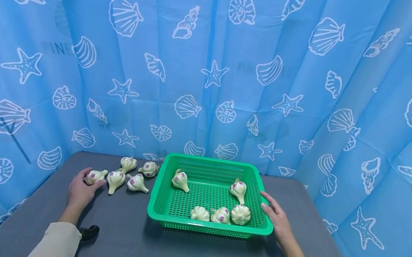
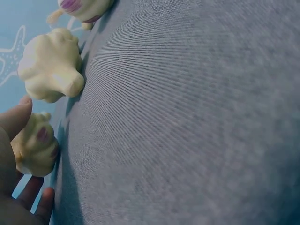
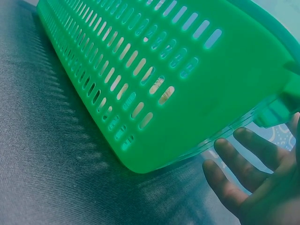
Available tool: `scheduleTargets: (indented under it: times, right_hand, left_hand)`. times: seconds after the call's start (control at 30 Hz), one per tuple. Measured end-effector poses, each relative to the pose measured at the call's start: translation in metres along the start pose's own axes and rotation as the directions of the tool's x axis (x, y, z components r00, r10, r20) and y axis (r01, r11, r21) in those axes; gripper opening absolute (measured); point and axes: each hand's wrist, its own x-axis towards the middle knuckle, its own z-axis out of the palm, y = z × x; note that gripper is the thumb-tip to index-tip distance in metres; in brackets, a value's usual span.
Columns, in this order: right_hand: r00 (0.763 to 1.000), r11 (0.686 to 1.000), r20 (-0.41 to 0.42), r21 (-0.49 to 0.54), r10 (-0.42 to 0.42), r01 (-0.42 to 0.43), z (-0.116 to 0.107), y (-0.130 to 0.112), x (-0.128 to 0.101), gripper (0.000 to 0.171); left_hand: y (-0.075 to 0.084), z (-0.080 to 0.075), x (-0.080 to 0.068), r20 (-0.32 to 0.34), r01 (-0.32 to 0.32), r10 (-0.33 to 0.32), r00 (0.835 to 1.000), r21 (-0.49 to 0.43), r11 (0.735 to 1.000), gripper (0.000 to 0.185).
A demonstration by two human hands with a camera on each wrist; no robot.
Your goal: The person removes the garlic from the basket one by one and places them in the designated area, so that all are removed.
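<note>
Left hand (image 1: 80, 190): lower left of frame, fingers curled round a garlic bulb (image 1: 94, 176) on the table (image 1: 123, 237).
Right hand (image 1: 275, 217): fingers straight, resting against the basket (image 1: 166, 218) right rim, grasping nothing.
Basket: centre frame, five bulbs inside.

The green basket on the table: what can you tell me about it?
The green basket looks like plastic, rectangular and shallow, with slotted walls, a perforated floor and a smooth rolled rim. It sits flat on the grey table. Five garlic bulbs lie inside. The right hand rests open against its right rim.
</note>
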Motion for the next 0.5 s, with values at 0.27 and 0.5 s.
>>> scheduleTargets:
  times: [0.27,0.5]
  right_hand:
    - [1.000,1.000,0.001,-0.001,0.003,-0.003,-0.0004,0.0003,0.0002,0.055]
    - [1.000,1.000,0.001,-0.005,0.013,-0.013,-0.0003,0.0000,0.0006,0.056]
  left_hand:
    - [-0.0034,-0.0006,0.0005,-0.012,-0.036,0.036,0.999,0.008,0.999,0.074]
    - [-0.0017,-0.0031,-0.0028,-0.028,-0.015,0.015,0.999,-0.017,1.000,0.072]
